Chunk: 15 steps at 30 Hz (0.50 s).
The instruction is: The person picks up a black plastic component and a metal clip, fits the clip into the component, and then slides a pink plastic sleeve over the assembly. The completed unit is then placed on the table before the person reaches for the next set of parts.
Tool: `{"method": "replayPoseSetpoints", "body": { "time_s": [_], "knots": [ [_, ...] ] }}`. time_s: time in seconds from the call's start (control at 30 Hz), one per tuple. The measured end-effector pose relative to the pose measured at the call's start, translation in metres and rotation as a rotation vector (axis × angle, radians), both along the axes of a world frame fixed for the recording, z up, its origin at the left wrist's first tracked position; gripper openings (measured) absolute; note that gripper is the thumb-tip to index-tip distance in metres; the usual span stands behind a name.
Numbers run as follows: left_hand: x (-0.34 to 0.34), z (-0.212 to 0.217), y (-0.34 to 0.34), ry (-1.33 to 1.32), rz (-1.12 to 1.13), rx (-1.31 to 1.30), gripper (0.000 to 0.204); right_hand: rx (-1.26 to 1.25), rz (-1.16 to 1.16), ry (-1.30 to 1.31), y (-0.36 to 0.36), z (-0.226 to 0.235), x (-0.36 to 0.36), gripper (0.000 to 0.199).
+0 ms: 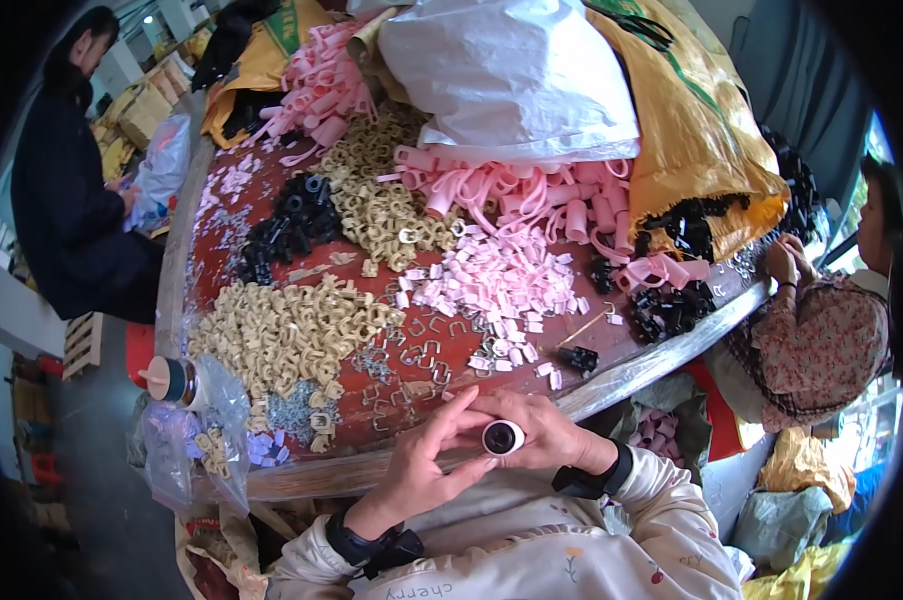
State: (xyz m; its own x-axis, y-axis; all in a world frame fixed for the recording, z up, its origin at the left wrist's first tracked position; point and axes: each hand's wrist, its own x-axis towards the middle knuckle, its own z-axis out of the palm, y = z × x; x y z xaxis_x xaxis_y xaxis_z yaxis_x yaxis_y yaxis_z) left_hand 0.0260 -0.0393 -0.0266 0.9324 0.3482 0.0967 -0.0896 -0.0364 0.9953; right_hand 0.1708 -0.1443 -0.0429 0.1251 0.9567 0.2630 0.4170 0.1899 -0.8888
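Beige clips [282,330] heap at centre-left of the frame. At lower centre, the left hand [427,465], thumb and fingers parted, flanks a dark-centred pale pink cylinder [503,437], which the right hand [544,430] grips from its right.

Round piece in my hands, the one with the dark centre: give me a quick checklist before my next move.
1. Round piece steadied: ok, the right hand appears to hold it.
2. Left hand touching it: cannot tell; the thumb is close.
3. Pale end in view: ok, facing the camera.
4. Inside of the piece clear: cannot tell, too dark.
5. Black parts in one heap: not ok, more lie toward the right.
6. Beige clips piled: ok, ahead and left.
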Motion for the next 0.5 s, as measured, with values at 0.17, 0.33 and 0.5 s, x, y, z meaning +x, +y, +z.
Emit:
{"method": "replayPoseSetpoints", "body": {
  "time_s": [0.17, 0.33, 0.5],
  "knots": [
    [-0.015, -0.003, 0.024, 0.073, -0.059, 0.035, 0.052, -0.017, -0.107, -0.013, -0.051, 0.006, 0.021, 0.041],
    [-0.025, -0.012, 0.057, 0.082, 0.186, -0.088, 0.037, -0.245, -0.651, 0.195, -0.165, 0.001, 0.041, 0.031],
    [-0.026, -0.013, 0.061, 0.106, 0.257, -0.117, 0.033, 0.09, -0.488, 0.073, -0.143, -0.004, 0.031, 0.029]
  ]
}}
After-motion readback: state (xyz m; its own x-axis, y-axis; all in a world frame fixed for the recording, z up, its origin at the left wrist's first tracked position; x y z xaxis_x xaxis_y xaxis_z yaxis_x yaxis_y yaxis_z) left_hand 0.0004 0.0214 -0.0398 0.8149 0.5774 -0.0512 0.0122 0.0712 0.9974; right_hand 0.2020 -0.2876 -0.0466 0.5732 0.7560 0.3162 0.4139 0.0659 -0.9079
